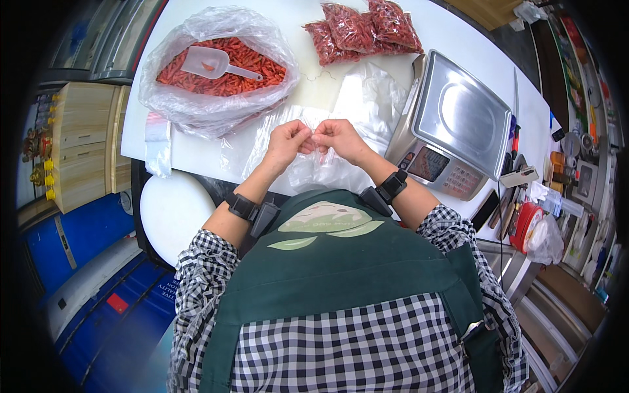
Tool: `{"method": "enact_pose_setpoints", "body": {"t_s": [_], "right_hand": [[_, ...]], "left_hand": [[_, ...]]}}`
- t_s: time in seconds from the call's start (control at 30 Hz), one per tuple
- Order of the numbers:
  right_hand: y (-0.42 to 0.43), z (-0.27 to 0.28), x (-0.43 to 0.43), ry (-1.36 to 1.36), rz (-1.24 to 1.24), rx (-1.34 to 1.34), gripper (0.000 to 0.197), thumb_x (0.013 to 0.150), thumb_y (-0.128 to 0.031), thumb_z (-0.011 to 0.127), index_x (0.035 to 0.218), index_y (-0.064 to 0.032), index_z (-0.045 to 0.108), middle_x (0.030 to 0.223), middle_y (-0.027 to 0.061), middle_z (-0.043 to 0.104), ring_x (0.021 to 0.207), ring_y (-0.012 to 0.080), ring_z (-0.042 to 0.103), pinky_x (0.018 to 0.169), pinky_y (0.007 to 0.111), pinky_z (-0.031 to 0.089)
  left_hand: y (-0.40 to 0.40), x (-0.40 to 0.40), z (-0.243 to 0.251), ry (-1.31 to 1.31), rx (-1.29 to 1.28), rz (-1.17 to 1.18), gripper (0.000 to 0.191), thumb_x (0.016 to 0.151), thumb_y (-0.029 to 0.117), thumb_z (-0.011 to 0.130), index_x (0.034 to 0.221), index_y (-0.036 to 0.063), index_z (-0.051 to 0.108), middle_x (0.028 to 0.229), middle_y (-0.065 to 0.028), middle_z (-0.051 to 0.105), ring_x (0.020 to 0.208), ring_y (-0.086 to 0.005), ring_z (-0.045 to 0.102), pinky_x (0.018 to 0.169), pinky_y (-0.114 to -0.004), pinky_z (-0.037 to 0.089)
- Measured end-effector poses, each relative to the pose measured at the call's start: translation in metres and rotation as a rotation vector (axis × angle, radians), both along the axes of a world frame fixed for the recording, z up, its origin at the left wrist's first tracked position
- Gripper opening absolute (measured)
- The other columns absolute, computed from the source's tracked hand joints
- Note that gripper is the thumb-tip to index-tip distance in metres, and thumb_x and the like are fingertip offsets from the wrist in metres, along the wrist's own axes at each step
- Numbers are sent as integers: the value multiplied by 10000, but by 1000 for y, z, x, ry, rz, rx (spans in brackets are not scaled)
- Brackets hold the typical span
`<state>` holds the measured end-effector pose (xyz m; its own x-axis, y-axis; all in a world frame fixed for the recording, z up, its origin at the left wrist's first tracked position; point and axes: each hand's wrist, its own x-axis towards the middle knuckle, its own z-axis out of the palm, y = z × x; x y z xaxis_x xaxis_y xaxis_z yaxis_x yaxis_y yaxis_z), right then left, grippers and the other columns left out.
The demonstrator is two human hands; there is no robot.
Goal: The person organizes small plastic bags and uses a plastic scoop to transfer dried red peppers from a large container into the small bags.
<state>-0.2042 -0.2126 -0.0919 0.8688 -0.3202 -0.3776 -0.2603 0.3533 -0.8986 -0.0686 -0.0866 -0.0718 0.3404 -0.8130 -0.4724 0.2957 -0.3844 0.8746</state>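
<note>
My left hand (290, 142) and my right hand (339, 140) meet over the white table, fingertips pinching the edge of a clear plastic bag (319, 169). More clear bags (368, 93) lie flat beneath and beyond them. At the upper left a large clear sack (216, 110) stands open, full of dried red chillies (250, 61), with a translucent plastic scoop (216, 63) resting on top. Several filled bags of chillies (349, 29) are piled at the back. Right of my hands stands a digital scale (462, 113) with a bare steel pan.
A small stack of zip bags (158, 147) lies at the table's left edge, above a round white stool (174, 211). To the right are a phone (485, 206), a light-coloured phone-like device (520, 177), knives and a red round container (526, 226).
</note>
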Motion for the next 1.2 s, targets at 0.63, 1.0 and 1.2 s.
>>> {"method": "enact_pose_setpoints", "body": {"t_s": [0.63, 1.0, 1.2], "right_hand": [[-1, 22, -1, -29, -27, -376, 79, 803, -35, 650, 831, 25, 607, 697, 72, 654, 626, 115, 626, 573, 259, 504], [3, 24, -1, -78, -45, -194, 86, 809, -43, 659, 822, 15, 598, 663, 35, 613, 595, 82, 573, 560, 263, 487], [-14, 25, -3, 95, -204, -861, 100, 744, -29, 665, 794, 2, 585, 660, 97, 615, 594, 154, 598, 596, 289, 493]], "left_hand": [[5, 4, 19, -10, -7, -177, 166, 956, 167, 558, 901, 15, 597, 774, -55, 639, 639, -106, 618, 572, -241, 513], [8, 1, 25, -322, -24, -231, 246, 989, 205, 534, 833, 23, 590, 703, -29, 627, 589, -98, 609, 526, -232, 484], [25, 19, 33, -966, 58, -263, 150, 820, 131, 610, 736, 13, 571, 715, -159, 644, 600, -334, 632, 555, -413, 501]]}}
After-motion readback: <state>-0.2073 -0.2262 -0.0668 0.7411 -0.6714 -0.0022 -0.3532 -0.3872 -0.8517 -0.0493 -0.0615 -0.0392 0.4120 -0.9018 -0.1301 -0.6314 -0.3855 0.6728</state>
